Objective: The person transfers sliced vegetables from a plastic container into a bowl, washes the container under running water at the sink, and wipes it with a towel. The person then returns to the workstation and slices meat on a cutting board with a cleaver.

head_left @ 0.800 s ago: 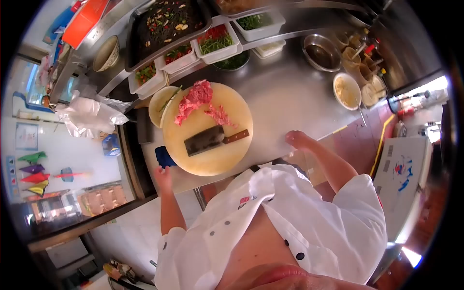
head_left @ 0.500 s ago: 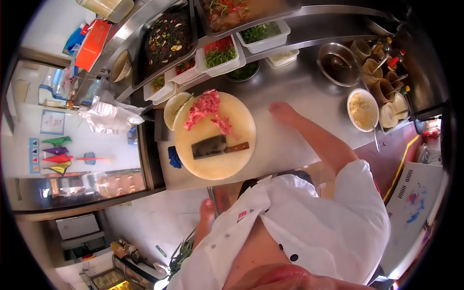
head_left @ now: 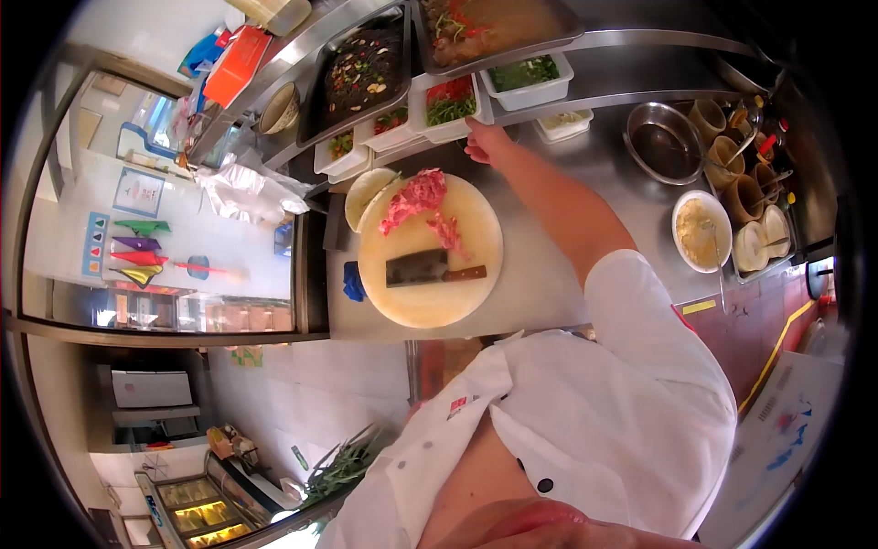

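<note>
My right hand [head_left: 487, 144] reaches to the near right corner of a white container [head_left: 446, 133] of green and red cut strips, under the shelf edge. Its fingers look curled; what they hold, if anything, I cannot make out. A cleaver [head_left: 416, 269] with a wooden handle lies flat on the round chopping board [head_left: 430, 306]. Behind the blade sits raw red meat [head_left: 421, 194], with smaller pieces beside it. I see no left hand; the white jacket [head_left: 439, 416] covers that side.
Trays of dark noodles [head_left: 364, 73] and a reddish dish [head_left: 498, 27] stand on the shelf. At the right are a steel bowl [head_left: 651, 165], a white bowl [head_left: 690, 261] and several seasoning pots [head_left: 745, 197]. A blue cloth [head_left: 353, 282] lies left of the board.
My right hand has moved from the bare counter forward and left to the white container's corner. My left hand has gone out of sight. The view has shifted; cleaver and meat stay on the board.
</note>
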`<state>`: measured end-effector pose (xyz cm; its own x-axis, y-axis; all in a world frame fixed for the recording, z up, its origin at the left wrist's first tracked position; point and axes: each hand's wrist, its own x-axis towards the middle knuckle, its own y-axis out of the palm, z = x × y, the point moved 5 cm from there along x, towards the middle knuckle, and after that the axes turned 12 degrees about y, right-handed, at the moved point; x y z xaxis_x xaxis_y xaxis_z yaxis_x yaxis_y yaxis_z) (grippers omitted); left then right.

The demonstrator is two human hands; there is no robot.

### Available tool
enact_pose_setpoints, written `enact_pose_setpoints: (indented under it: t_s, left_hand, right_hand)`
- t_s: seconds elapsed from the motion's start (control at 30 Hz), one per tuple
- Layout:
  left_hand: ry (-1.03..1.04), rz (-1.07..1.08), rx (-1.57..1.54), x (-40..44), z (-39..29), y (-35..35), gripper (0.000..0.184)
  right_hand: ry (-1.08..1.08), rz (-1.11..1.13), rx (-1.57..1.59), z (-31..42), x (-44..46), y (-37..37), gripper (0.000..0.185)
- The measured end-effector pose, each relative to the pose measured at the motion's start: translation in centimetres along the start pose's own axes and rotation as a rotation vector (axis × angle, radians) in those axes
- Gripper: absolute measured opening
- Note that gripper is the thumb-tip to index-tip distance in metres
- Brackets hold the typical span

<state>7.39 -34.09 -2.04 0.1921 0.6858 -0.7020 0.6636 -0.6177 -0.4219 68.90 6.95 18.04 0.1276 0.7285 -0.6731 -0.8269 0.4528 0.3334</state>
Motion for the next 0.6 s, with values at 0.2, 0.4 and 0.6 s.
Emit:
enact_pose_setpoints:
  t_s: [0.2, 0.4, 0.6]
  left_hand:
    - [0.016, 0.008, -0.013, 0.8, -0.1, -0.3, 0.028]
    - [0.015, 0.016, -0.039, 1.1, 0.8, -1.1, 0.027]
    - [0.008, 0.029, -0.057, 1.9, 3.3, -1.7, 0.026]
  right_hand:
    - [-0.099, -0.046, 0.239, 1.5, 2.6, 1.4, 0.039]
    - [-0.125, -0.165, 0.446, 2.5, 3.0, 2.6, 0.028]
    - [-0.189, -0.126, 0.411, 2.9, -0.9, 3.6, 0.03]
